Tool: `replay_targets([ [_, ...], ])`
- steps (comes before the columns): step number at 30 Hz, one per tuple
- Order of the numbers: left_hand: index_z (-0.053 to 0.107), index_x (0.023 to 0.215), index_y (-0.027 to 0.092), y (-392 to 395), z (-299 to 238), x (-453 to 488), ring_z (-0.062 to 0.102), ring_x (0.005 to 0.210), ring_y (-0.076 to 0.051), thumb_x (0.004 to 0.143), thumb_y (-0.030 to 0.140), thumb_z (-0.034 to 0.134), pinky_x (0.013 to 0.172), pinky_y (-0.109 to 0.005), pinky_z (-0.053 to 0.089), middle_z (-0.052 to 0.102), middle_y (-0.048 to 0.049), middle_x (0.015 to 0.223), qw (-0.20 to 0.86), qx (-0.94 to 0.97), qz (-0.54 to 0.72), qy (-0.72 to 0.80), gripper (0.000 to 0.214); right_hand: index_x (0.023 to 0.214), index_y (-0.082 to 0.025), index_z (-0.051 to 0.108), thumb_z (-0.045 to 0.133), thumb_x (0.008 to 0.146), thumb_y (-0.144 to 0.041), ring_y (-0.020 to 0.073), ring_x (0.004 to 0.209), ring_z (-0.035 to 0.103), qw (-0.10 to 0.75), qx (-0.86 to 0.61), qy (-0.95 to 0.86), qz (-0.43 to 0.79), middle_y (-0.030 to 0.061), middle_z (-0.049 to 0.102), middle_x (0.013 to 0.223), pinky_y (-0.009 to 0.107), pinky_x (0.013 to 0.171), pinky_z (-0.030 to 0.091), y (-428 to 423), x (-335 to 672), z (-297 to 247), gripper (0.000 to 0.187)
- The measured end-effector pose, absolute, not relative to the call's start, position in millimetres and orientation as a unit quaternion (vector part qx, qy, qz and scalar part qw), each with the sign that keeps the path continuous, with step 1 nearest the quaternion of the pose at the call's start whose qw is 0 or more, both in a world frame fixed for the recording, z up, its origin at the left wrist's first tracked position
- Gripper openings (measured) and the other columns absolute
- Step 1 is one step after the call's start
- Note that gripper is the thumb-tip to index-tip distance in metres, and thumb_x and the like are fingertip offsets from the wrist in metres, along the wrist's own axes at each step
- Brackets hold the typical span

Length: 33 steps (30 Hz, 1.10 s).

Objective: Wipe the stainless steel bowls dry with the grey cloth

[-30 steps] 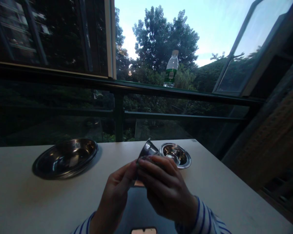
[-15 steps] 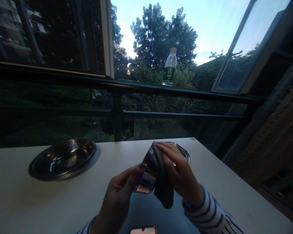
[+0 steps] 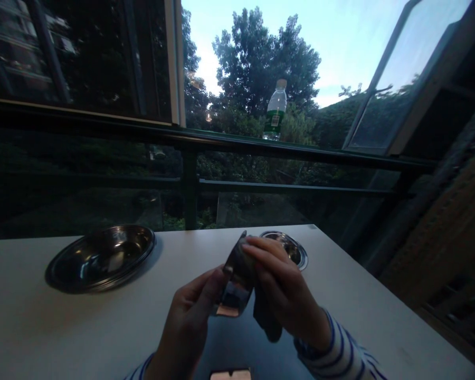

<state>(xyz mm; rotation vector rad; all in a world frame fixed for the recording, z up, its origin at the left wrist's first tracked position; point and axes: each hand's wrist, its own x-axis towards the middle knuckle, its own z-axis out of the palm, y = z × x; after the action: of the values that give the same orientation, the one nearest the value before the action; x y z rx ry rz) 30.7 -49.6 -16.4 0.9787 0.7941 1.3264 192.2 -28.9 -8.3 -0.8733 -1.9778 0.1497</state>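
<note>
A small shiny metal bowl (image 3: 236, 293) is tilted on its side above the table. My left hand (image 3: 192, 311) grips its near left rim, thumb on the face toward me. With my right hand (image 3: 283, 282) I press a dark grey cloth (image 3: 267, 314) against the bowl's right side, and the cloth's end hangs below my palm. My right fingers hide much of the cloth and part of the bowl. Just behind my right hand, another small metal bowl (image 3: 303, 254) rests on the table, partly covered from view.
Large metal basins (image 3: 103, 258), seemingly stacked, sit on the left of the white table (image 3: 19, 316). A phone-like object (image 3: 230, 374) lies at the near edge. Beyond the table runs a dark railing (image 3: 229, 142) carrying a plastic bottle (image 3: 276, 113) with a green label.
My right hand and the cloth have slid slightly left and down over the bowl. The bowl has shifted a little left, and more of the bowl behind shows.
</note>
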Motion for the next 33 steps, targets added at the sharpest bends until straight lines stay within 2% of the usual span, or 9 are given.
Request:
replay_targets([
  [3, 0.072, 0.087, 0.017, -48.1, -16.4, 29.5, 0.063, 0.072, -0.018, 0.074, 0.036, 0.062, 0.069, -0.027, 0.046, 0.073, -0.0043, 0.080, 0.605, 0.428, 0.575, 0.347, 0.025, 0.118, -0.025, 0.055, 0.045, 0.085, -0.017, 0.0236, 0.118, 0.040, 0.436, -0.308, -0.845, 0.026, 0.0057, 0.052, 0.125, 0.045, 0.097, 0.036, -33.6, 187.4, -7.9, 0.035],
  [8, 0.073, 0.087, 0.015, -49.7, -13.7, 31.6, 0.064, 0.072, -0.019, 0.074, 0.035, 0.062, 0.071, -0.028, 0.047, 0.073, -0.0060, 0.078, 0.617, 0.422, 0.572, 0.339, 0.026, 0.120, -0.024, 0.052, 0.036, 0.090, -0.018, 0.0205, 0.112, 0.048, 0.493, -0.389, -0.776, 0.055, 0.0075, 0.054, 0.121, 0.042, 0.095, 0.040, -27.6, 188.4, -11.6, 0.035],
  [13, 0.071, 0.091, 0.016, -49.6, -10.1, 30.7, 0.064, 0.078, -0.020, 0.074, 0.032, 0.062, 0.076, -0.031, 0.046, 0.073, -0.0053, 0.082, 0.603, 0.397, 0.594, 0.354, 0.025, 0.123, -0.023, 0.050, 0.044, 0.084, -0.014, 0.0247, 0.121, 0.037, 0.414, -0.311, -0.855, -0.021, 0.0064, 0.048, 0.129, 0.046, 0.095, 0.039, -36.4, 181.2, -11.2, 0.041],
  [18, 0.072, 0.088, 0.015, -46.7, -12.2, 31.1, 0.064, 0.076, -0.020, 0.074, 0.033, 0.062, 0.073, -0.029, 0.046, 0.073, -0.0058, 0.080, 0.613, 0.405, 0.584, 0.345, 0.025, 0.125, -0.023, 0.047, 0.034, 0.089, -0.015, 0.0210, 0.116, 0.044, 0.479, -0.380, -0.791, 0.023, 0.0079, 0.050, 0.125, 0.045, 0.096, 0.039, -30.2, 183.0, -14.4, 0.038],
  [23, 0.071, 0.092, 0.015, -46.5, -13.1, 29.4, 0.064, 0.080, -0.019, 0.075, 0.033, 0.062, 0.076, -0.029, 0.046, 0.072, -0.0058, 0.087, 0.616, 0.406, 0.582, 0.342, 0.026, 0.123, -0.023, 0.049, 0.044, 0.084, -0.014, 0.0250, 0.122, 0.036, 0.434, -0.320, -0.841, -0.039, 0.0070, 0.048, 0.129, 0.047, 0.096, 0.037, -32.2, 182.4, -18.2, 0.040],
  [27, 0.069, 0.096, 0.015, -47.7, -13.9, 28.0, 0.063, 0.078, -0.018, 0.078, 0.034, 0.058, 0.072, -0.027, 0.046, 0.072, -0.0056, 0.085, 0.635, 0.418, 0.556, 0.336, 0.028, 0.123, -0.021, 0.048, 0.036, 0.088, -0.014, 0.0213, 0.115, 0.044, 0.475, -0.360, -0.803, -0.008, 0.0081, 0.052, 0.124, 0.045, 0.096, 0.038, -31.0, 183.0, -17.3, 0.038],
  [33, 0.070, 0.093, 0.016, -50.0, -11.5, 27.1, 0.063, 0.080, -0.018, 0.079, 0.032, 0.058, 0.075, -0.029, 0.045, 0.072, -0.0043, 0.084, 0.625, 0.413, 0.577, 0.326, 0.024, 0.123, -0.024, 0.049, 0.045, 0.084, -0.014, 0.0252, 0.122, 0.037, 0.446, -0.309, -0.838, -0.049, 0.0064, 0.050, 0.128, 0.048, 0.096, 0.037, -34.6, 181.3, -15.3, 0.040],
])
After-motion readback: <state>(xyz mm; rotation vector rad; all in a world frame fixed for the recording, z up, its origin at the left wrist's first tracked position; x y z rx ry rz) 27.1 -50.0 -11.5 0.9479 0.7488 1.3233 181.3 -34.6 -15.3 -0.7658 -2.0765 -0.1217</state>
